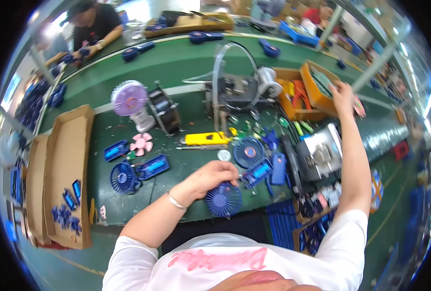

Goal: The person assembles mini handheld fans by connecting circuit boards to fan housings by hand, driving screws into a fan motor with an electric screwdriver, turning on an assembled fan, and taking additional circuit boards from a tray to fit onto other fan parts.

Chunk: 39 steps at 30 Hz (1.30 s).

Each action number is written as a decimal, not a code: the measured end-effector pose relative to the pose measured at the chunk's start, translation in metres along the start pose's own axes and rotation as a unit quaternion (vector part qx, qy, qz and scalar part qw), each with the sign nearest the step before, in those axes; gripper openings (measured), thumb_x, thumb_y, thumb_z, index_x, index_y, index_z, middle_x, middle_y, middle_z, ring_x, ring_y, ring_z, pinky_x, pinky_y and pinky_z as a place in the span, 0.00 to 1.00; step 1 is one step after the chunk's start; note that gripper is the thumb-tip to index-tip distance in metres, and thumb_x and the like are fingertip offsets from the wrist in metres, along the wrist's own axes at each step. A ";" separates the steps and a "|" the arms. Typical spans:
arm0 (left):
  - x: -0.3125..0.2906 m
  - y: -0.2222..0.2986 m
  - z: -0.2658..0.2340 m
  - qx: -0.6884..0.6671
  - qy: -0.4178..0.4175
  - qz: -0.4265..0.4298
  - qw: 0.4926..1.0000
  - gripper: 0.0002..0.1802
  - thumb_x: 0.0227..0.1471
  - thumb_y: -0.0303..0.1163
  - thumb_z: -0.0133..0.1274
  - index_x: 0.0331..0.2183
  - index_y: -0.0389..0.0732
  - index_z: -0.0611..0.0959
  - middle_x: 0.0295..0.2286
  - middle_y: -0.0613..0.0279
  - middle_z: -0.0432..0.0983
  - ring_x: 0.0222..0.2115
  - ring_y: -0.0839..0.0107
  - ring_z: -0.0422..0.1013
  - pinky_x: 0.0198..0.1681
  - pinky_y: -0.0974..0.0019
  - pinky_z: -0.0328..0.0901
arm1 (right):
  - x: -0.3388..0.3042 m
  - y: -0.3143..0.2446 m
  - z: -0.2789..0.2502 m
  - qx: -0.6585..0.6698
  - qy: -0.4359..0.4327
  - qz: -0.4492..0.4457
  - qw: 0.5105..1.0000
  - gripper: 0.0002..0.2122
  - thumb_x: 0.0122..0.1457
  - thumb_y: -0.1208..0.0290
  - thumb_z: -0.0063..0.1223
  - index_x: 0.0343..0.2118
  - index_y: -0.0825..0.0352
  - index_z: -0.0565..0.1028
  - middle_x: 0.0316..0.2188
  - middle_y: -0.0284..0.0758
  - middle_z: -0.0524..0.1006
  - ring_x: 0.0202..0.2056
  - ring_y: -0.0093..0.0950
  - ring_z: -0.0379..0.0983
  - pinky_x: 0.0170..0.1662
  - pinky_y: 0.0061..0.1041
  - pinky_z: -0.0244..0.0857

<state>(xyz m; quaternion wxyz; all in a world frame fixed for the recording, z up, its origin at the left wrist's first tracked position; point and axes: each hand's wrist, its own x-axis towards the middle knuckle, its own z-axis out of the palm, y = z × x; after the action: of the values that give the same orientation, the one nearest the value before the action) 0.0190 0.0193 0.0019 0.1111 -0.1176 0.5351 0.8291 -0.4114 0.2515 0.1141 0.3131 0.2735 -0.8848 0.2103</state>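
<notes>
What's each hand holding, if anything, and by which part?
The left hand holds a blue fan by its edge. The right hand is at a yellow box; I can't tell if it's holding anything.

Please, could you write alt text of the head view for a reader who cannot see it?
A person's left hand holds a round blue fan head at the near side of a green workbench, while the right hand is at the edge of a tilted yellow box. A yellow tool and a pink fan blade lie nearby.

Factory assembly workshop, fan parts (122, 177) across a green bench (100, 174), probable conveyor belt (176, 59) behind, co-worker (93, 35) beyond
</notes>
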 end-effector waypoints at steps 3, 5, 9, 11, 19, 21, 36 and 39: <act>0.006 0.001 0.012 0.032 -0.014 -0.010 0.999 0.07 0.53 0.30 0.54 0.32 0.36 0.79 0.26 0.63 0.76 0.30 0.75 0.74 0.36 0.73 0.67 | -0.009 0.051 -0.005 0.109 0.047 0.053 0.992 0.13 0.51 0.69 0.61 0.37 0.72 0.78 0.30 0.42 0.78 0.32 0.32 0.75 0.39 0.29 0.67; 0.009 -0.002 0.013 0.013 -0.034 0.015 0.999 0.07 0.53 0.29 0.53 0.31 0.35 0.79 0.26 0.63 0.76 0.31 0.74 0.74 0.39 0.73 0.67 | -0.014 0.070 -0.005 0.165 0.053 0.098 0.980 0.13 0.55 0.68 0.60 0.36 0.75 0.77 0.28 0.38 0.80 0.29 0.26 0.74 0.37 0.24 0.67; 0.001 -0.003 0.012 0.013 -0.019 0.014 1.000 0.06 0.52 0.28 0.52 0.31 0.35 0.79 0.28 0.63 0.76 0.31 0.75 0.73 0.40 0.73 0.67 | -0.012 0.063 0.002 0.297 0.009 0.227 0.928 0.11 0.59 0.68 0.56 0.37 0.73 0.75 0.23 0.32 0.76 0.22 0.18 0.69 0.26 0.18 0.62; 0.006 -0.007 0.007 0.011 -0.022 0.021 0.999 0.06 0.52 0.27 0.52 0.31 0.35 0.79 0.28 0.64 0.76 0.31 0.76 0.73 0.40 0.74 0.67 | -0.008 0.067 0.007 0.296 -0.010 0.246 0.923 0.10 0.59 0.68 0.55 0.35 0.72 0.75 0.20 0.31 0.74 0.19 0.19 0.68 0.23 0.17 0.60; 0.006 0.006 0.011 0.021 -0.004 0.010 1.000 0.07 0.52 0.28 0.53 0.30 0.34 0.79 0.26 0.61 0.77 0.29 0.77 0.73 0.37 0.74 0.67 | -0.001 0.051 -0.001 0.296 -0.024 0.213 0.931 0.10 0.61 0.68 0.54 0.39 0.69 0.75 0.22 0.30 0.73 0.20 0.17 0.66 0.24 0.16 0.61; 0.007 0.000 0.013 0.058 -0.014 0.038 0.998 0.06 0.52 0.27 0.52 0.30 0.34 0.79 0.26 0.61 0.77 0.28 0.77 0.73 0.37 0.74 0.67 | -0.003 0.055 -0.002 0.308 -0.003 0.221 0.926 0.10 0.61 0.67 0.54 0.38 0.69 0.75 0.22 0.30 0.73 0.20 0.17 0.66 0.24 0.16 0.62; 0.002 -0.006 0.018 0.089 0.001 0.035 0.995 0.05 0.51 0.26 0.52 0.30 0.34 0.79 0.26 0.64 0.77 0.28 0.78 0.73 0.37 0.75 0.67 | -0.009 0.055 -0.003 0.328 -0.006 0.237 0.914 0.16 0.53 0.71 0.62 0.43 0.71 0.74 0.21 0.27 0.70 0.20 0.16 0.63 0.23 0.16 0.57; 0.002 -0.002 0.020 0.160 0.006 0.054 0.986 0.05 0.50 0.27 0.53 0.29 0.34 0.79 0.26 0.64 0.77 0.28 0.78 0.73 0.37 0.75 0.67 | -0.007 0.060 -0.001 0.301 -0.012 0.216 0.929 0.15 0.52 0.73 0.63 0.42 0.70 0.76 0.21 0.24 0.69 0.20 0.15 0.59 0.22 0.17 0.53</act>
<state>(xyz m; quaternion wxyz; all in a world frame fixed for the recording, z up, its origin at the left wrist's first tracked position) 0.0160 0.0383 0.0077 0.0803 -0.0737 0.6669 0.7371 -0.4437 0.3006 0.0982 0.1526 0.1600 -0.8211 0.5262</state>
